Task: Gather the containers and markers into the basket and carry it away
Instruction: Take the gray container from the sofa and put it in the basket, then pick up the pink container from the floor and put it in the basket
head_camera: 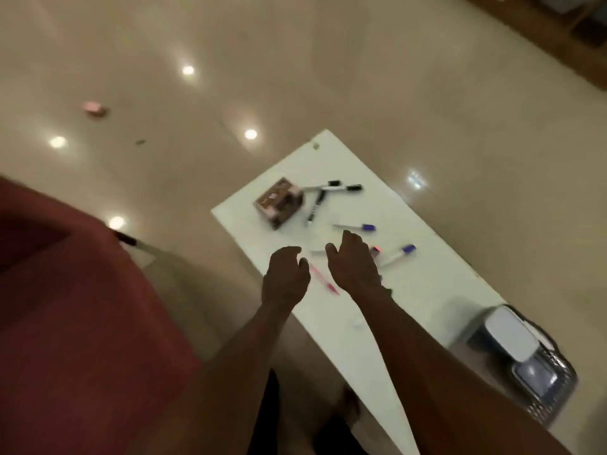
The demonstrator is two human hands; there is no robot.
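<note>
On the white table lie several markers: three black-capped ones near a brown box, two blue-capped ones, and a pink one between my hands. My left hand hovers over the table's near edge, fingers loosely curled, holding nothing. My right hand reaches over the middle of the table with relaxed fingers, empty, partly hiding a red-tipped marker. The dark mesh basket stands at the table's right end with white and blue containers inside.
A red armchair fills the lower left. Glossy beige floor surrounds the table, with a small pink object lying far left. Wooden furniture sits at the top right. The picture is blurred by motion.
</note>
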